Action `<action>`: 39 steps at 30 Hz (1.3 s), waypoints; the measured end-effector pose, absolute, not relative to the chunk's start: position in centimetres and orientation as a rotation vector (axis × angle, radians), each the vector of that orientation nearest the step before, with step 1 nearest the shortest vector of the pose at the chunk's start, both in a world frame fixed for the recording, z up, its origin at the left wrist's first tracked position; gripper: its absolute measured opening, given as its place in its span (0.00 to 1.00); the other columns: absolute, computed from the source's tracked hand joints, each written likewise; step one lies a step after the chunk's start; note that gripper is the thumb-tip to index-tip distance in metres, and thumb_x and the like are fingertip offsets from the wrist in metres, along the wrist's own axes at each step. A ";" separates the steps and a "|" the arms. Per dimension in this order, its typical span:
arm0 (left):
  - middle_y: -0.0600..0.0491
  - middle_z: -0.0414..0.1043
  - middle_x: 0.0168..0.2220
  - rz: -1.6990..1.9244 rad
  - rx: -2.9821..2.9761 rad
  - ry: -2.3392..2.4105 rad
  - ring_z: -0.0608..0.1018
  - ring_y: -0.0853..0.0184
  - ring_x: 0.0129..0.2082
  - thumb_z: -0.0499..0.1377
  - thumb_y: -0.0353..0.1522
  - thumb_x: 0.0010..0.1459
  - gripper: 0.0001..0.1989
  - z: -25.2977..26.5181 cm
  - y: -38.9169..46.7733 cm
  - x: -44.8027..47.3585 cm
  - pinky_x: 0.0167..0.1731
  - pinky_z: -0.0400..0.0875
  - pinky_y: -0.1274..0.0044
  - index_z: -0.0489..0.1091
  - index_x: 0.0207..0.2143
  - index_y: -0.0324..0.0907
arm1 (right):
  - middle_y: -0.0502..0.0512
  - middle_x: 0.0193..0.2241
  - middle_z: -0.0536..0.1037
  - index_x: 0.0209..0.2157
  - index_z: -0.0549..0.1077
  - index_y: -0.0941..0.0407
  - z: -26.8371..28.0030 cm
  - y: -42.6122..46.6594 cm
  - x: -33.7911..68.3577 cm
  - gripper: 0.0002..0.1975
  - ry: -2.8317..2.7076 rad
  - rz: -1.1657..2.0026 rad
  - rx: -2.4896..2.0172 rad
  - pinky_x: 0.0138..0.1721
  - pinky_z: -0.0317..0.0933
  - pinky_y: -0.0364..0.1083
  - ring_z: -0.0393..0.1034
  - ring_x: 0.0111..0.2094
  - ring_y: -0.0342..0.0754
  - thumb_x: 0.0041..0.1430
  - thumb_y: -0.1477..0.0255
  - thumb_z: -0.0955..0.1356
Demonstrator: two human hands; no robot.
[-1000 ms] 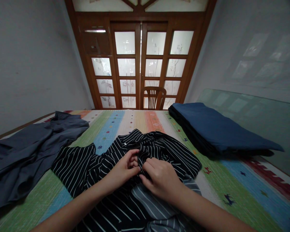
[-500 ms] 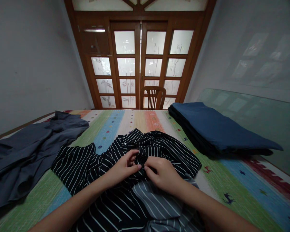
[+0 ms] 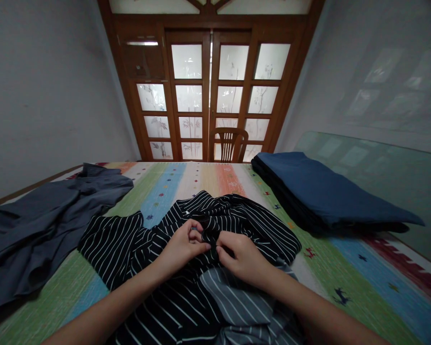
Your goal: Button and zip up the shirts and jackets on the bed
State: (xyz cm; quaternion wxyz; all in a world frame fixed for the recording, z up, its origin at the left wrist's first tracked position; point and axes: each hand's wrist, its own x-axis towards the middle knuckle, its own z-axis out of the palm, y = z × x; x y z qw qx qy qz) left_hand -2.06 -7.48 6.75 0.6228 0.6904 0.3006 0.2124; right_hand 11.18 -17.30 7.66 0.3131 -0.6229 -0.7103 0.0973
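A black shirt with white stripes (image 3: pixel 168 297) lies rumpled in front of me, its grey striped underside (image 3: pixel 237 292) turned up near the front. My left hand (image 3: pixel 188 239) pinches the dark fabric around the middle of the shirt, thumb and fingers closed on its edge. Just to the right, my right hand (image 3: pixel 240 254) grips the same stretch of cloth with curled fingers. The two hands' fingertips nearly meet there. Whatever small detail sits between them is hidden by the fingers and folds.
A dark grey garment (image 3: pixel 57 215) is spread at the left. Folded blue and black cloth (image 3: pixel 330 191) is stacked on the right. Everything rests on a colourful striped cover (image 3: pixel 161 184). Beyond its far edge stand a wooden chair (image 3: pixel 230 139) and paned wooden doors (image 3: pixel 208 81).
The fingers of my left hand have shifted slightly on the cloth, and its index finger is bent more. My right hand keeps its grip. The view has moved a little.
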 end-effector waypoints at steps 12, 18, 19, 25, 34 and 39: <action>0.57 0.65 0.23 0.409 2.160 0.546 0.66 0.71 0.25 0.49 0.32 0.50 0.08 8.1 -9.2 -2.6 0.27 0.59 0.80 0.65 0.22 0.39 | 0.51 0.25 0.67 0.26 0.64 0.58 8.0 -17.4 11.7 0.06 -1.951 0.185 -1.653 0.29 0.54 0.41 0.61 0.28 0.42 0.53 0.77 0.58; 0.59 0.59 0.19 0.361 2.188 0.561 0.63 0.72 0.22 0.49 0.35 0.50 0.11 8.3 -9.6 -2.7 0.23 0.55 0.81 0.61 0.19 0.40 | 0.50 0.26 0.68 0.28 0.65 0.57 7.8 -17.5 11.6 0.06 -2.034 0.102 -1.642 0.28 0.54 0.40 0.62 0.28 0.42 0.55 0.75 0.59; 0.59 0.58 0.19 0.354 2.172 0.556 0.62 0.73 0.22 0.48 0.36 0.51 0.12 8.3 -9.6 -2.7 0.22 0.55 0.81 0.60 0.19 0.40 | 0.50 0.25 0.68 0.27 0.65 0.57 7.7 -17.5 11.6 0.06 -2.055 0.073 -1.635 0.28 0.54 0.40 0.62 0.27 0.41 0.55 0.74 0.59; 0.60 0.51 0.17 0.347 2.072 0.485 0.57 0.74 0.20 0.46 0.38 0.51 0.16 8.2 -9.1 -2.7 0.21 0.53 0.81 0.55 0.15 0.40 | 0.50 0.24 0.67 0.27 0.65 0.57 7.6 -17.4 11.8 0.09 -2.128 -0.132 -1.586 0.25 0.51 0.41 0.61 0.25 0.42 0.57 0.72 0.57; 0.61 0.42 0.15 0.304 1.999 0.461 0.50 0.76 0.17 0.46 0.41 0.50 0.19 8.0 -8.7 -2.9 0.17 0.45 0.81 0.48 0.13 0.41 | 0.50 0.23 0.67 0.27 0.64 0.57 7.7 -17.5 11.6 0.10 -2.177 -0.259 -1.565 0.24 0.49 0.41 0.60 0.24 0.41 0.58 0.73 0.56; 0.62 0.41 0.14 0.266 1.922 0.519 0.48 0.77 0.16 0.48 0.42 0.48 0.20 8.6 -8.8 -3.2 0.16 0.43 0.81 0.45 0.12 0.41 | 0.51 0.23 0.68 0.25 0.65 0.58 7.1 -16.7 12.7 0.09 -2.137 -0.416 -1.719 0.23 0.48 0.42 0.61 0.25 0.42 0.56 0.75 0.57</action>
